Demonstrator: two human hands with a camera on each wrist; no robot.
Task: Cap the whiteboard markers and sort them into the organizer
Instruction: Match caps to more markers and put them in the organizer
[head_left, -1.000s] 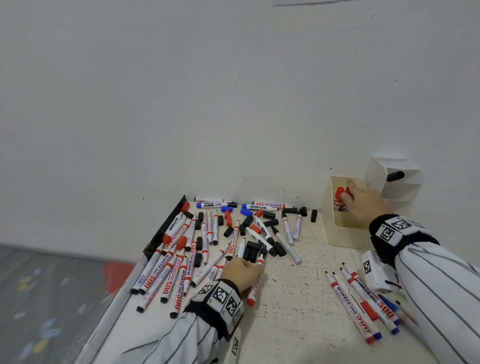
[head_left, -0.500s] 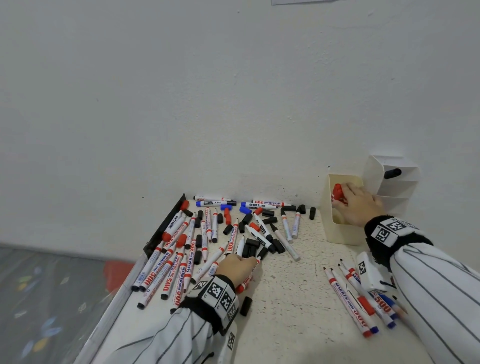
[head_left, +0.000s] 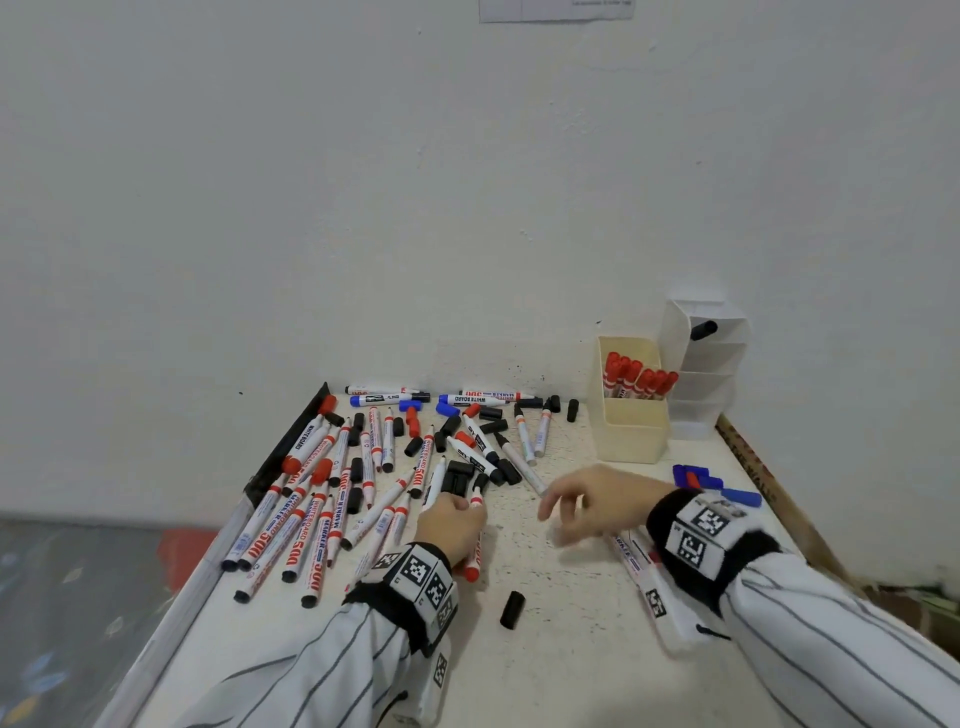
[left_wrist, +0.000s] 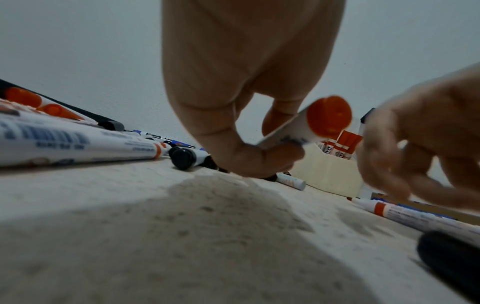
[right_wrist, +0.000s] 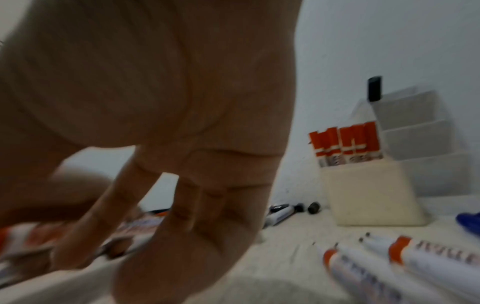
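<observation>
On the speckled white tabletop (head_left: 571, 649), head view: left hand (head_left: 451, 525) with fingers curled round a white whiteboard marker with a red end plug (head_left: 474, 551), black tip pointing toward the wall, plug toward the sleeve. Right hand (head_left: 597, 501) just right of it, above the table, fingers spread and loosely bent, gripping nothing. Scattered pile of uncapped red and black markers (head_left: 332, 499) and loose black caps to the left; single black cap (head_left: 512, 609) lying apart near the left wrist. Cream rectangular organizer bin (head_left: 631, 431) against the wall, holding a row of red-capped markers (head_left: 639, 379) upright. White tiered organizer (head_left: 706, 364) beside it, one black-capped marker (head_left: 702, 329) in the top tier. Blue caps (head_left: 696, 478) on the table right of the bin.

Left wrist view: thumb and fingers (left_wrist: 275, 121) clamped on the marker barrel, red end plug (left_wrist: 328, 117) facing the lens, raised off the table. Right hand (left_wrist: 420, 139) blurred at the right edge, fingers apart. Cream bin (left_wrist: 330, 172) behind.

Right wrist view: blurred palm and fingers (right_wrist: 182, 205) hanging down, separated, clasping nothing. Cream bin (right_wrist: 369, 195) with red-capped markers (right_wrist: 345, 142) to the right; uncapped red markers (right_wrist: 389, 259) lying on the table in the foreground.
</observation>
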